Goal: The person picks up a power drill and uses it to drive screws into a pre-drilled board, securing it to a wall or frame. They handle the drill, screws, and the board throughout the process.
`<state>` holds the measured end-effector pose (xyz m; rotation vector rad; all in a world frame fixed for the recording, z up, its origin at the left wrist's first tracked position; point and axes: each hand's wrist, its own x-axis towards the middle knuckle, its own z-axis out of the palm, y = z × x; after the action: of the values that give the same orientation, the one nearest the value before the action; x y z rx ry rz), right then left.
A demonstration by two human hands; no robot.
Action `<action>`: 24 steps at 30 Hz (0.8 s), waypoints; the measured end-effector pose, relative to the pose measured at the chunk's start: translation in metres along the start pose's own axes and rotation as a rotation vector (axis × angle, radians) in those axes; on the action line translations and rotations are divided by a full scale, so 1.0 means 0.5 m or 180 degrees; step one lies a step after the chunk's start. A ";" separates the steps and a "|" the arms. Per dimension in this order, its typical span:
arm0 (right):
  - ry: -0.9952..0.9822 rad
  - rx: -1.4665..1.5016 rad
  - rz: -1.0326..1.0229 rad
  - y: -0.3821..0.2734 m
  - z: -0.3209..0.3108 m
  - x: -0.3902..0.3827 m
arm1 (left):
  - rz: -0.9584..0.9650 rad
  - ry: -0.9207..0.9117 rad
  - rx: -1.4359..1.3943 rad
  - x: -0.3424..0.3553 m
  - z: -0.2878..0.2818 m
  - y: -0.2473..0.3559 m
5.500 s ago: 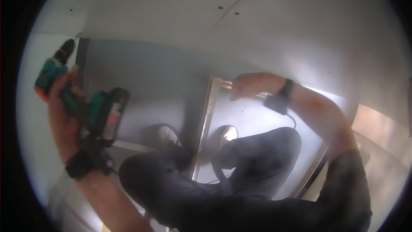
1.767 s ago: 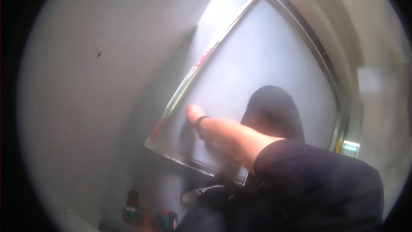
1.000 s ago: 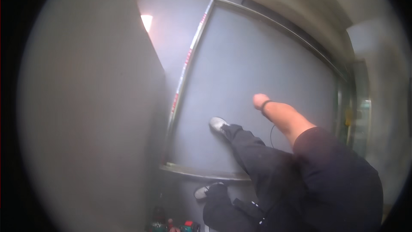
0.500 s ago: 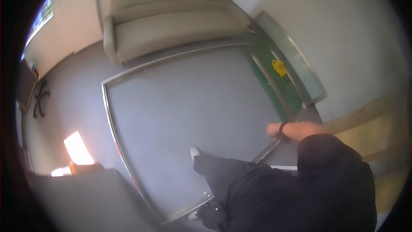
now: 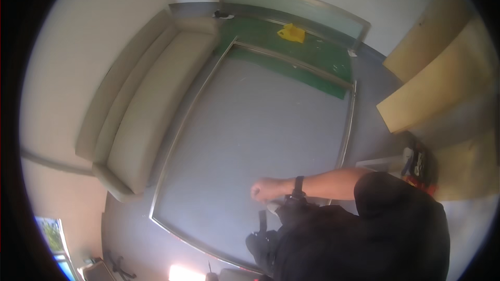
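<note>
My right hand (image 5: 266,190) reaches in from the right, below a dark sleeve, with a black band round its wrist. Its fingers are curled closed, and nothing shows in them. Beneath it is the large rectangular metal frame (image 5: 179,131) lying on the grey floor, with the hand apart from its rails. A light shoe (image 5: 273,207) shows just below the hand. Beside it is a dark strap-like piece (image 5: 263,221) that I cannot make out. My left hand is not in view.
A beige sofa (image 5: 151,99) stands along the left. A yellow cloth-like item (image 5: 292,33) lies on the green floor covering (image 5: 325,60), before a glazed metal-framed panel (image 5: 291,2) against the wall. Wooden boards (image 5: 424,93) lean at the right, above some dark and red items (image 5: 416,166).
The view has swung round, bringing the sofa to the left and the wooden boards and dark and red items into sight. My right hand now appears lower and farther left.
</note>
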<state>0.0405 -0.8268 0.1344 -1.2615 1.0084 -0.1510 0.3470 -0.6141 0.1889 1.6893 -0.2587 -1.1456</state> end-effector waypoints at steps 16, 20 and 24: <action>0.2235 0.0586 -0.0625 -0.423 -0.855 -0.163 | 0.0159 -0.1649 0.0194 0.544 0.626 0.313; 0.3390 0.1088 -0.0179 -0.406 -1.018 -0.157 | 0.0651 -0.1584 0.0843 0.696 0.910 0.427; 0.3817 0.1138 -0.0163 -0.361 -1.270 -0.135 | 0.0693 -0.1785 0.1030 0.784 1.218 0.537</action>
<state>-0.3665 -1.3046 0.3489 -0.7966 1.8406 -1.1726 0.1670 -1.3653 0.1843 1.5257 -0.9989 -1.4465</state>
